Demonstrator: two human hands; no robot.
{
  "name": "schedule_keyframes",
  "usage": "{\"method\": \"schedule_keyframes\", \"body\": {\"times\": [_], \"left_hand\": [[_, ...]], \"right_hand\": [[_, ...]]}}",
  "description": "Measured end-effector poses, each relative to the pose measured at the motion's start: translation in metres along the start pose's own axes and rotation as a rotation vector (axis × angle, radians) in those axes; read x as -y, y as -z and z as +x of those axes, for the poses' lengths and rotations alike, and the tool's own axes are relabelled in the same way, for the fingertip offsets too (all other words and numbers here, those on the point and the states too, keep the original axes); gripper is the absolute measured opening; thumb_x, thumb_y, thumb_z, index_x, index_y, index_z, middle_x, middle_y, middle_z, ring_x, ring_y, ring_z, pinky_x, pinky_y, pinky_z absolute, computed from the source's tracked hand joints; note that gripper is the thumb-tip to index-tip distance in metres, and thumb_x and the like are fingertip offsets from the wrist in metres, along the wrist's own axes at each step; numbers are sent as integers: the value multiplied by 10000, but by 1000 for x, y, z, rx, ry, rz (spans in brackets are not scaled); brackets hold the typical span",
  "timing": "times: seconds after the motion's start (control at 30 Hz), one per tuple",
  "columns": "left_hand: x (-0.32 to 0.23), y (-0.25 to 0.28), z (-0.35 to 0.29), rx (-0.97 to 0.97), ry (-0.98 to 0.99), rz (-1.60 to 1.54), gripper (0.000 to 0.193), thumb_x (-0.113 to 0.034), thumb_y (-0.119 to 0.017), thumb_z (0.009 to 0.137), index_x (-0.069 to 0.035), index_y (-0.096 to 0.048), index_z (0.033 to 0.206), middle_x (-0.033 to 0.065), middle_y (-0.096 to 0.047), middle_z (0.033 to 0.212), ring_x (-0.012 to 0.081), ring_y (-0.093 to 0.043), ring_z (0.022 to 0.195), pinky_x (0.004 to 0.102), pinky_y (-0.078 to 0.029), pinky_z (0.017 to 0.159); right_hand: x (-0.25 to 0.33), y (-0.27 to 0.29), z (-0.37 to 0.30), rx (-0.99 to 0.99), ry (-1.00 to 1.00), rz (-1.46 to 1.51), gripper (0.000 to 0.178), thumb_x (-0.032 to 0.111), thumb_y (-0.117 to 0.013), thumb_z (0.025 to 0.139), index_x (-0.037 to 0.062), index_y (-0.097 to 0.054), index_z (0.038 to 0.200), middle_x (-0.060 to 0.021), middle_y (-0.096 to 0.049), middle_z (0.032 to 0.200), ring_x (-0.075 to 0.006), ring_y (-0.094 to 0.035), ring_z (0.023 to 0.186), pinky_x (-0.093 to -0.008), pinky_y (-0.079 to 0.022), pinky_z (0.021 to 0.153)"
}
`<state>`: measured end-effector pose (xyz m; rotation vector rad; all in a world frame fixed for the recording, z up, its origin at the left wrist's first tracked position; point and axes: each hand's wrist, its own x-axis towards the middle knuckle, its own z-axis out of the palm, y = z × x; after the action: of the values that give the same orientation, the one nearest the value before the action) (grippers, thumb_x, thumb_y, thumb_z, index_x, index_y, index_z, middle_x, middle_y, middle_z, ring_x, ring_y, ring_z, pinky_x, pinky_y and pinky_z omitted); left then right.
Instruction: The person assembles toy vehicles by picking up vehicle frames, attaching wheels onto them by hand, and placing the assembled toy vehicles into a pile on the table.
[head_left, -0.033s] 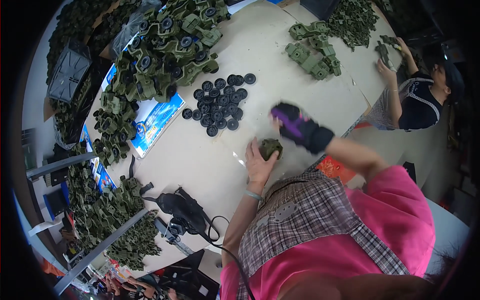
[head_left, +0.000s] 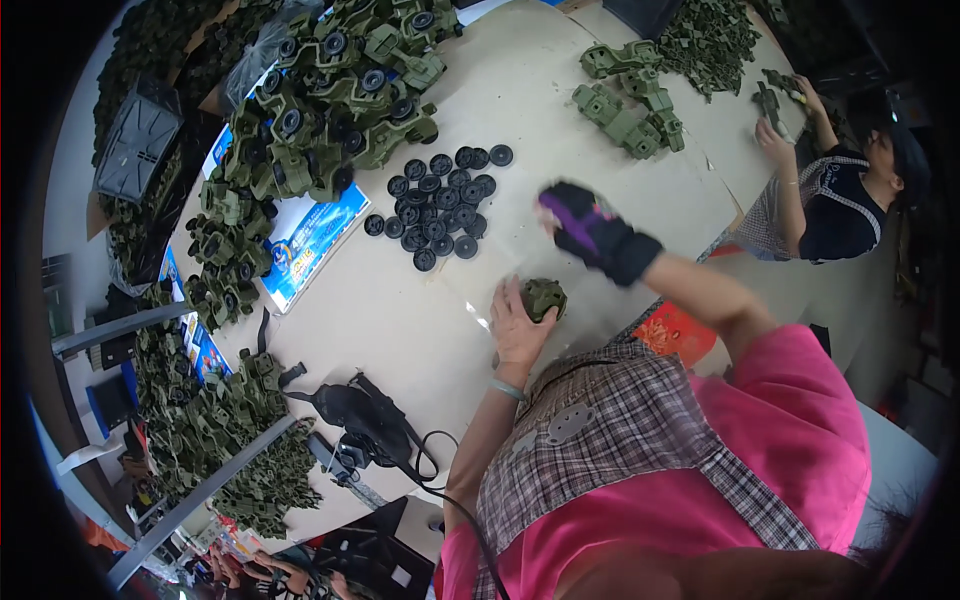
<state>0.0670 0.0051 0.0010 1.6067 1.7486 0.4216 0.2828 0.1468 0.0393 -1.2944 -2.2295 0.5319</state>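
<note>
Left hand (head_left: 520, 328) holds green part (head_left: 545, 298); blue sheet (head_left: 318, 238) bears printed lettering.

Green part (head_left: 544, 299) matt, probably plastic; wheels (head_left: 445, 199) plastic; apron (head_left: 610, 410) cloth.

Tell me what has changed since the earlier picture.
The gloved right hand has shifted slightly up the picture, away from the body; whether it holds anything is unclear. The left hand still holds the green part, and the black wheels lie as they were.
</note>
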Motion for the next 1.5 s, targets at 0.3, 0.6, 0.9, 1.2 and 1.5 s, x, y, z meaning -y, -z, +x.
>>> {"method": "schedule_keyframes", "body": {"times": [0.3, 0.6, 0.9, 1.2, 1.5], "left_hand": [[-2, 32, -32, 29, -141, 293, 1105, -417, -949, 683, -134, -411, 1605, 154, -477, 1545, 400, -476, 1405, 533, -421, 1141], [-1, 5, -24, 92, 92, -160, 1023, -300, -883, 779, -131, -333, 1625, 244, -588, 1380, 467, -609, 1246, 535, -539, 1027], [4, 3, -20, 69, -68, -43, 918, -254, -858, 752, -101, -454, 1562, 197, -593, 1332, 421, -575, 1265, 534, -511, 1059], [-8, 41, -11, 157, -281, 455, 740, -259, -841, 762, -197, -597, 1457, 47, -567, 1425, 302, -415, 1449, 673, -227, 1233], [22, 23, -18, 125, -296, 500, 665, -229, -912, 713, -163, -616, 1304, 58, -587, 1321, 298, -504, 1345, 521, -378, 1112]], "right_hand": [[-41, -24, 127, 172, -137, -235, 260, 144, -712, 895, 89, -622, 1133, -176, -651, 1170, -380, -630, 1138, -493, -529, 965], [-48, -6, 2, 240, -307, 374, 487, 197, -788, 896, 52, -633, 1335, -179, -665, 1277, -362, -649, 1157, -440, -523, 1011], [4, 27, -58, 215, -208, 426, 463, 109, -807, 887, 47, -627, 1310, -158, -642, 1134, -321, -676, 1002, -422, -568, 876], [12, 27, -90, 382, -142, 317, 470, 172, -835, 827, 41, -656, 1241, -159, -676, 1120, -377, -660, 1053, -471, -550, 922], [31, 18, -69, 557, 320, 73, 519, 265, -809, 765, 63, -667, 1223, -147, -678, 1156, -378, -640, 1086, -489, -531, 937]]}}
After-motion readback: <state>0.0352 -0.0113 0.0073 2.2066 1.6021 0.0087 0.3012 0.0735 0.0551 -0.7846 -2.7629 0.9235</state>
